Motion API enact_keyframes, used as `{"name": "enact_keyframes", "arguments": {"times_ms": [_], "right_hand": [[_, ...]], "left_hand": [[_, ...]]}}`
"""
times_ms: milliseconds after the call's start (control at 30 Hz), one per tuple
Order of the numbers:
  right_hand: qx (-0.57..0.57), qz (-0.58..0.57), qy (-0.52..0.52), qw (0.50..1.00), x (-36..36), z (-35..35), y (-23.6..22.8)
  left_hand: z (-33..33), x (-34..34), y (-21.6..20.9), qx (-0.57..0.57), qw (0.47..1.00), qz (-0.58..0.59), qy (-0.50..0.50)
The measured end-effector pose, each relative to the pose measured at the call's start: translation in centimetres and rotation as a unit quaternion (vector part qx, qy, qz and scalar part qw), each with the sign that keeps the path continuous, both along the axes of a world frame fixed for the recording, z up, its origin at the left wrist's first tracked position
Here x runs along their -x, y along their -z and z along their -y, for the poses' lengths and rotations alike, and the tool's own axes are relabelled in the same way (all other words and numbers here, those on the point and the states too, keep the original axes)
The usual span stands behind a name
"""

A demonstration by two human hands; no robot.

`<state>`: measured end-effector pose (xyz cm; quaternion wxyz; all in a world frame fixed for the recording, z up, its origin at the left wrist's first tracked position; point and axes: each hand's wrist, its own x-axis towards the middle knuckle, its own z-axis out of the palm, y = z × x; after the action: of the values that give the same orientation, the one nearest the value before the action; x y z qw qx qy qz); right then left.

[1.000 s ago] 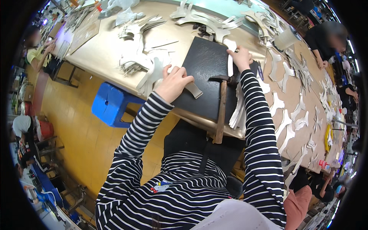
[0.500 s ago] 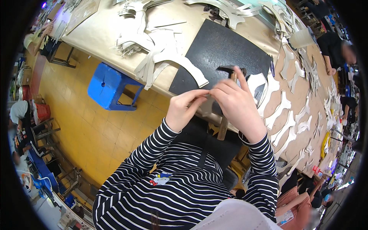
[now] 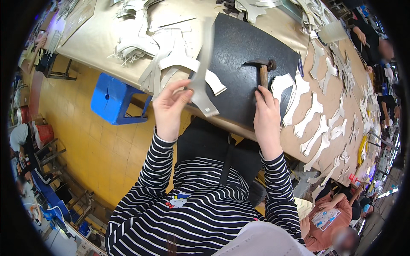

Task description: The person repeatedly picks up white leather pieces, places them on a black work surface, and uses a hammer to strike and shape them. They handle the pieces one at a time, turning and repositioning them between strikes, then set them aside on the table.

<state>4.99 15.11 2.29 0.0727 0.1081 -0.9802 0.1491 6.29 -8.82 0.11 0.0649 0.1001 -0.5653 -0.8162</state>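
My left hand (image 3: 168, 109) is closed on a thin, curved greyish-white cut piece (image 3: 203, 99), pinching it between thumb and fingers. Its upper end is blurred, above the near left part of a black mat (image 3: 232, 51). On the right, my right hand (image 3: 268, 115) has its fingers around the wooden handle of a hammer (image 3: 264, 74). The dark hammer head lies over the mat, and the hand hides the lower handle. Between my hands, another curved white piece (image 3: 183, 62) reaches onto the mat's left edge. Right of the hammer, white pieces (image 3: 282, 85) overlap the mat.
Piles of cut pieces (image 3: 141, 42) cover the table's left part, and rows of them (image 3: 314, 109) spread to the right. A pen (image 3: 300, 66) lies at the mat's right edge. A blue stool (image 3: 109, 98) stands on the yellow floor. Other people sit around the table.
My hands, together before, have moved apart. The left has gone leftward with the curved piece; the right has taken hold of the hammer handle, and the hammer sits farther up the mat.
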Motion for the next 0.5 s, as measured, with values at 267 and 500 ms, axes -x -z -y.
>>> {"name": "enact_keyframes", "arguments": {"times_ms": [267, 500], "right_hand": [[0.463, 0.197, 0.028, 0.864, -1.8, 3.9, -1.4], [0.535, 0.206, 0.121, 0.811, -1.5, 2.6, -0.2]], "left_hand": [[-3.0, -0.1, -1.5, 0.139, 0.979, -0.048, 0.142], [-0.4, 5.3, 2.5, 0.573, 0.762, -0.259, 0.154]]}}
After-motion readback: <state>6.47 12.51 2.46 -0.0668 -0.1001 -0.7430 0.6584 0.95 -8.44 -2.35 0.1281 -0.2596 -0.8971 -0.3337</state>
